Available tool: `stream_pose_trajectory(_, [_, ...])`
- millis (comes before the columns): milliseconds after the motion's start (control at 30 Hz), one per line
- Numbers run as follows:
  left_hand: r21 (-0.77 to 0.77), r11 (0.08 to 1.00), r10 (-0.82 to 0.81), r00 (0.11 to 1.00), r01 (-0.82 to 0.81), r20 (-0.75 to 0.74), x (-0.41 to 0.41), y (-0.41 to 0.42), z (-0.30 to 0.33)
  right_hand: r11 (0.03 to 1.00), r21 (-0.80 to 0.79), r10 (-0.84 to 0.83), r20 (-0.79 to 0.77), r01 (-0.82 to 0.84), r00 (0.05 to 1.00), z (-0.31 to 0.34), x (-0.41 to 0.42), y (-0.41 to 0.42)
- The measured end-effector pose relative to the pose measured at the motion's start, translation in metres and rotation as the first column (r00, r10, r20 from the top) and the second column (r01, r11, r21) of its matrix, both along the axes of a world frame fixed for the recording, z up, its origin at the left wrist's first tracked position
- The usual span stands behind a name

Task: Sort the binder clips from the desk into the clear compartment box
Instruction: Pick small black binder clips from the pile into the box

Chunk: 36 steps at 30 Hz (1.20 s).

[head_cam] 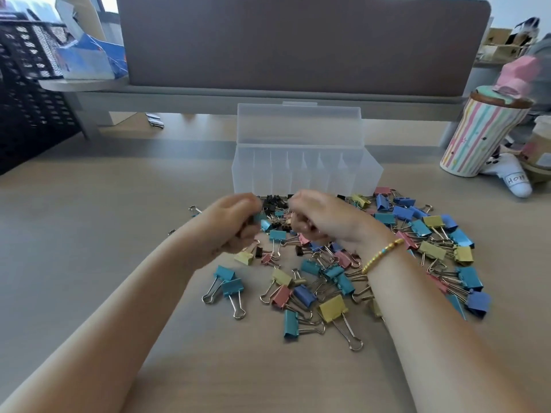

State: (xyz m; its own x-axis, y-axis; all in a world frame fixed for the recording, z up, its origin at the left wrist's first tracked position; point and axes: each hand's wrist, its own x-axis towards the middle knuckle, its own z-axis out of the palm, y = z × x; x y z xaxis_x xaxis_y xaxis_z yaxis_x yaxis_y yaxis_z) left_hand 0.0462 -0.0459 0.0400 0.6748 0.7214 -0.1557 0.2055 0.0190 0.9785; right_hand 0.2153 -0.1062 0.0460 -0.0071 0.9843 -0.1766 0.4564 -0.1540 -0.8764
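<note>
Black crate point(28, 84): I see it at the far left edge of the worktop point(104, 189), dark and perforated.
Left hand point(235, 225): My fingers are curled in over the near-left edge of the pile; a teal clip shows at the fingertips, though I cannot tell whether I have hold of it.
Binder clips point(343, 263): Teal, blue, yellow, pink and small black ones lie scattered on the worktop, heaped from the middle out to the right, just in front of the box.
Clear compartment box point(304, 171): It stands behind the pile, lid point(299, 123) raised upright, its row of narrow compartments showing no clips that I can make out.
Right hand point(322, 217): Fingers curled in close beside my left hand; I cannot tell whether they pinch a clip. A gold bead bracelet point(381, 254) circles the wrist.
Striped cup point(483, 135): It stands at the far right, well apart from the pile.
</note>
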Motion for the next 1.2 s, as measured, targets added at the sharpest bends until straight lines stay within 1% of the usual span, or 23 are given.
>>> stream_pose_trajectory(33, [-0.210,0.977,0.071,0.977,-0.027,0.203,0.002,0.002,0.001,1.000,0.008,-0.009,-0.250,0.011,0.968,-0.001,0.006,0.000])
stream_pose_trajectory(67, [-0.356,0.934,0.149,0.929,-0.020,0.339,0.003,0.004,0.001,1.000,0.006,-0.024,-0.465,0.031,0.885,-0.002,0.010,0.000])
stream_pose_trajectory(100, [-0.448,0.894,0.217,0.881,-0.007,0.421,0.004,0.005,0.001,0.998,-0.007,-0.051,-0.623,0.060,0.781,-0.003,0.013,-0.001])
stream_pose_trajectory(133, [-0.504,0.864,0.268,0.841,0.006,0.470,0.004,0.006,0.002,0.995,-0.027,-0.085,-0.720,0.095,0.689,-0.003,0.013,-0.002])
stream_pose_trajectory(167, [-0.535,0.845,0.298,0.812,0.022,0.503,0.005,0.007,0.002,0.990,-0.048,-0.120,-0.772,0.131,0.624,-0.004,0.013,-0.001])
stream_pose_trajectory(233, [-0.547,0.835,0.307,0.773,0.061,0.556,0.005,0.007,0.003,0.977,-0.078,-0.176,-0.815,0.198,0.552,-0.005,0.010,0.000])
stream_pose_trajectory(333, [-0.545,0.837,0.316,0.767,0.051,0.558,0.006,0.008,-0.002,0.954,-0.128,-0.240,-0.868,0.272,0.434,-0.008,0.006,0.001])
stream_pose_trajectory(400, [-0.544,0.839,0.333,0.806,-0.016,0.490,0.008,0.010,-0.007,0.946,-0.148,-0.257,-0.886,0.289,0.386,-0.010,0.004,0.000])
stream_pose_trajectory(433, [-0.506,0.861,0.314,0.844,-0.060,0.434,0.008,0.010,-0.009,0.945,-0.156,-0.261,-0.889,0.289,0.377,-0.010,0.003,0.000])
stream_pose_trajectory(467, [-0.412,0.904,0.270,0.897,-0.112,0.351,0.009,0.009,-0.011,0.945,-0.162,-0.267,-0.885,0.284,0.382,-0.010,0.003,-0.001])
stream_pose_trajectory(500, [-0.253,0.956,0.209,0.952,-0.151,0.224,0.008,0.008,-0.012,0.948,-0.163,-0.268,-0.872,0.274,0.410,-0.010,0.003,-0.001])
stream_pose_trajectory(533, [-0.057,0.987,0.152,0.987,-0.149,0.054,0.006,0.007,-0.012,0.953,-0.154,-0.264,-0.844,0.261,0.466,-0.010,0.004,-0.002])
stream_pose_trajectory(567, [0.128,0.987,0.114,0.986,-0.098,-0.124,0.004,0.005,-0.011,0.960,-0.136,-0.252,-0.796,0.244,0.550,-0.010,0.005,-0.003])
stream_pose_trajectory(600, [0.273,0.962,0.084,0.957,-0.006,-0.276,0.003,0.005,-0.011,0.968,-0.113,-0.235,-0.720,0.223,0.653,-0.009,0.008,-0.004])
stream_pose_trajectory(633, [0.372,0.922,0.055,0.915,0.107,-0.400,0.002,0.004,-0.012,0.976,-0.091,-0.211,-0.614,0.197,0.760,-0.009,0.011,-0.006])
stream_pose_trajectory(700, [0.485,0.809,0.043,0.791,0.331,-0.611,0.003,0.000,-0.013,0.991,-0.062,-0.136,-0.332,0.123,0.933,-0.006,0.016,-0.013])
stream_pose_trajectory(733, [0.507,0.758,0.064,0.726,0.411,-0.685,0.003,-0.003,-0.013,0.995,-0.070,-0.088,-0.178,0.076,0.980,-0.004,0.018,-0.016])
stream_pose_trajectory(767, [0.515,0.723,0.084,0.681,0.461,-0.728,0.004,-0.005,-0.012,0.995,-0.094,-0.032,-0.031,0.029,0.999,0.000,0.018,-0.021])
stream_pose_trajectory(833, [0.521,0.678,0.110,0.630,0.518,-0.769,0.004,-0.008,-0.007,0.982,-0.172,0.112,0.235,-0.072,0.966,0.009,0.014,-0.029])
stream_pose_trajectory(900, [0.534,0.622,0.151,0.581,0.573,-0.800,0.005,-0.011,-0.004,0.951,-0.256,0.274,0.450,-0.171,0.850,0.014,0.003,-0.035])
stream_pose_trajectory(967, [0.536,0.560,0.207,0.520,0.632,-0.829,0.006,-0.016,-0.004,0.933,-0.294,0.349,0.587,-0.210,0.731,0.013,-0.008,-0.037])
stream_pose_trajectory(1067, [0.512,0.527,0.253,0.449,0.678,-0.857,0.007,-0.020,-0.008,0.929,-0.323,0.364,0.700,-0.181,0.615,0.004,-0.018,-0.036])
stream_pose_trajectory(1200, [0.520,0.497,0.306,0.420,0.695,-0.854,0.010,-0.019,-0.011,0.921,-0.362,0.379,0.752,-0.142,0.539,-0.004,-0.029,-0.032])
